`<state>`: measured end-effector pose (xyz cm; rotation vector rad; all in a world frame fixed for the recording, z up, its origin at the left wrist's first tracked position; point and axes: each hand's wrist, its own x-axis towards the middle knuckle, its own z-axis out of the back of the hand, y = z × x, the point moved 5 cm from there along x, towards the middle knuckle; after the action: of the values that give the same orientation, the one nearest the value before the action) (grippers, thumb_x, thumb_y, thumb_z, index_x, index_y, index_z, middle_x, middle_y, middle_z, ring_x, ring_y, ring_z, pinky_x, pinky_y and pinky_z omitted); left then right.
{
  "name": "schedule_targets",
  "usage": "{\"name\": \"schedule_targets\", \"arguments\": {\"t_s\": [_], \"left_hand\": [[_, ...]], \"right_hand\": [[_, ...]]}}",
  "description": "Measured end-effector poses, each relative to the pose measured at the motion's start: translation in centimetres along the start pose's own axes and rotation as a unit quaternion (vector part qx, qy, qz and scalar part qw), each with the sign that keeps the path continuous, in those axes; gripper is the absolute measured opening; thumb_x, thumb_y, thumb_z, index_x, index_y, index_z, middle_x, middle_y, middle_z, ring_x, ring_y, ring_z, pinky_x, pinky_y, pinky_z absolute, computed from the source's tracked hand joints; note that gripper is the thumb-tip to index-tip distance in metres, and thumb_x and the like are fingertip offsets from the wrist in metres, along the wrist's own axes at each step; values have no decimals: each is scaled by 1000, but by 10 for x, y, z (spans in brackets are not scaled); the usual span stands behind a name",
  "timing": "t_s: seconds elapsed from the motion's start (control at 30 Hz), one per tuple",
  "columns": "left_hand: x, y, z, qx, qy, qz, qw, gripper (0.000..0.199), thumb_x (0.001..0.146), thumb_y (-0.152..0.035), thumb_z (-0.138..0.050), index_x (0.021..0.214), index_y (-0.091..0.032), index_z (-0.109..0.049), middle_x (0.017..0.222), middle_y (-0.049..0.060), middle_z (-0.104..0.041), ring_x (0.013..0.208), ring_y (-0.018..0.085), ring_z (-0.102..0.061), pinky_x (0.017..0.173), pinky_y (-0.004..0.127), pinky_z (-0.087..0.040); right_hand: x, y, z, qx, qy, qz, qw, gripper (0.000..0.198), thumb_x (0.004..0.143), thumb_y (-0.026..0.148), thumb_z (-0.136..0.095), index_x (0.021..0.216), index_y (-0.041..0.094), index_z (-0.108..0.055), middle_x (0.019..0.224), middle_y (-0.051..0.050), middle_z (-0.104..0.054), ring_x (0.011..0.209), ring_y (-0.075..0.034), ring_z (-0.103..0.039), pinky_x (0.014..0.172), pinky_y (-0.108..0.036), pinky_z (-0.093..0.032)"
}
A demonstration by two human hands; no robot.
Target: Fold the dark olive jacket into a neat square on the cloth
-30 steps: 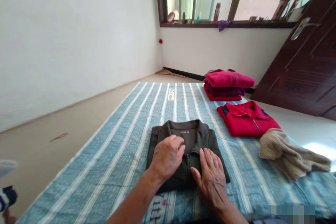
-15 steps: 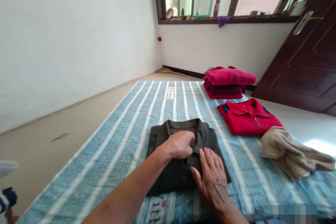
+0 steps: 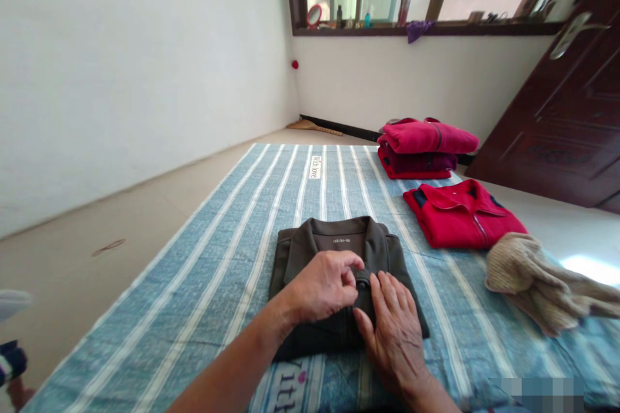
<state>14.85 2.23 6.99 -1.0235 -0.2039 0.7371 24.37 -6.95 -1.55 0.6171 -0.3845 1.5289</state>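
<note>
A dark grey-green jacket (image 3: 392, 248) lies folded on the striped bed cover, its collar towards the far side and its zip at the middle. My left hand (image 3: 322, 284) is over the jacket's front, just below the neck opening. Its index finger is bent and stands apart from the curled fingers, with nothing visible between them. Flat on the jacket's right front rests my right hand (image 3: 394, 326), fingers stretched out beside the zip. The hands partly cover the zip and the chest.
A folded red jacket (image 3: 445, 219) lies to the right, with a crumpled beige knitted garment (image 3: 527, 277) nearer me. Behind them is a stack of folded clothes (image 3: 431, 139). Blue-white striped cloth (image 3: 227, 232) covers the bed. A brown door (image 3: 576, 122) stands at the right.
My left hand has shifted slightly down, its index finger lifting away from the others and uncovering print inside the collar. My right hand stays flat on the jacket. The view tilts slightly.
</note>
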Motion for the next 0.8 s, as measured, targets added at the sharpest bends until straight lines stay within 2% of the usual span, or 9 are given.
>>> {"name": "schedule_targets", "arguments": {"t_s": [0.1,0.17,0.23,0.3,0.4,0.47,0.57,0.7,0.8], "left_hand": [[-20,-4,-4,-20,32,-9,999,30,68,-11,-55,96,-15,-63,67,-4,-62,56,8,-53,52,17,-39],[-30,-3,0,-6,-3,-6,1000,21,73,-14,-53,91,-15,-63,66,-4,-61,56,8,-53,52,17,-40],[-36,0,7,36,-93,-19,995,16,77,-15,-51,88,-16,-63,65,-4,-60,57,9,-54,54,18,-42],[-43,2,14,101,-207,-49,972,16,80,-16,-49,89,-17,-62,69,-2,-61,60,10,-56,58,20,-45],[-56,8,13,213,-368,-95,900,15,84,-16,-47,94,-17,-58,84,4,-63,71,14,-60,68,27,-50],[-64,15,4,271,-426,-105,857,13,86,-17,-48,96,-17,-57,93,8,-63,83,18,-61,76,32,-52],[-72,27,-16,316,-451,-95,829,13,87,-19,-50,98,-17,-57,102,11,-61,95,22,-60,83,37,-52],[-76,35,-33,331,-450,-100,824,14,88,-18,-49,99,-15,-57,109,13,-59,100,24,-60,86,39,-53],[-77,37,-35,332,-456,-108,819,15,88,-17,-49,100,-15,-58,109,13,-60,100,23,-60,86,38,-53]], "right_hand": [[0,0,1,2,-5,5,1000,55,94,47,-34,120,2,-53,121,-23,-54,116,-33,-45,94,-49,-40],[0,-1,2,0,-4,2,1000,56,94,47,-34,121,2,-53,122,-23,-54,116,-34,-45,93,-49,-41],[0,0,2,-2,0,0,1000,56,94,47,-34,122,2,-52,123,-23,-53,117,-34,-45,94,-49,-40],[1,0,2,-2,2,-2,1000,55,94,47,-33,122,3,-52,123,-23,-54,117,-33,-45,94,-49,-40],[1,1,3,-2,0,-1,1000,55,94,47,-33,121,3,-52,123,-23,-53,118,-34,-45,94,-49,-40],[1,1,2,0,0,-2,1000,55,94,47,-34,122,4,-52,123,-23,-53,118,-33,-44,94,-49,-40],[0,0,1,7,4,-3,1000,54,93,47,-36,123,5,-51,124,-22,-53,120,-33,-44,94,-49,-40],[-1,0,1,7,-3,-1,1000,55,93,49,-36,122,4,-51,123,-23,-53,119,-34,-45,94,-49,-40],[0,1,1,6,-13,0,1000,55,93,49,-35,122,4,-51,122,-22,-54,117,-34,-46,93,-49,-40]]}}
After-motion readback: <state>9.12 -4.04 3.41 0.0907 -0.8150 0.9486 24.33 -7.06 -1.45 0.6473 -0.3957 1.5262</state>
